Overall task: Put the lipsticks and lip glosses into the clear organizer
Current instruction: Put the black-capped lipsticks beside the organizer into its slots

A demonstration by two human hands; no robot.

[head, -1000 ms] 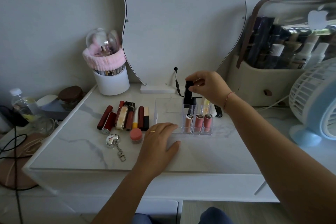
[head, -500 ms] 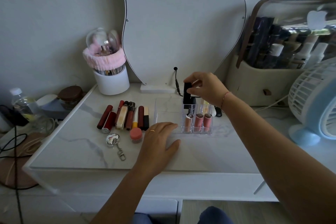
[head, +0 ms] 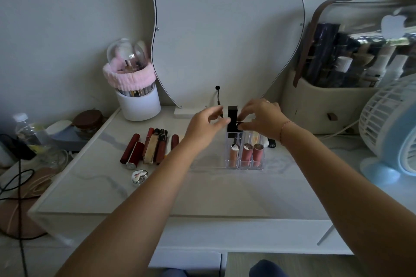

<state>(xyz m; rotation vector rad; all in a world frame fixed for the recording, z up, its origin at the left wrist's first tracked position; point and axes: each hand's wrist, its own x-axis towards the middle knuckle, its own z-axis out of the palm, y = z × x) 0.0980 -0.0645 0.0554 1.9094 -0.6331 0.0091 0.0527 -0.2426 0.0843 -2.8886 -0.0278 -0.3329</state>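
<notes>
Up off the table comes the left hand [head: 203, 129]; half a second ago it lay flat near the front of the desk, and now it reaches to the black lipstick [head: 232, 118]. That lipstick stands upright, its bottom end going into a back slot of the clear organizer [head: 245, 153].

From the head view, both hands meet at the black lipstick. The left hand's fingers are bent, with the tips touching the lipstick's left side. The right hand [head: 262, 119] pinches its right side, low down. I think two hands are used because the slot is narrow and the lipstick must stay straight to slide in.

Three pink tubes [head: 246, 154] stand in the front slots already. More tubes sit behind them, but the right hand hides most of them. Most of the organizer's left part looks bare.

Still waiting are the dark red and brown lipsticks [head: 148, 148], lying in a row on the white table [head: 202, 191], to the left of the organizer. The left arm crosses over the row's right end. A small black thing [head: 272, 143] lies just right of the organizer.

Close by are a shiny heart keyring [head: 139, 176], a white cup with a pink band [head: 135, 87], a mirror [head: 225, 29], a makeup bag [head: 337, 101] and a fan [head: 391, 128]. None of these block the slot.
</notes>
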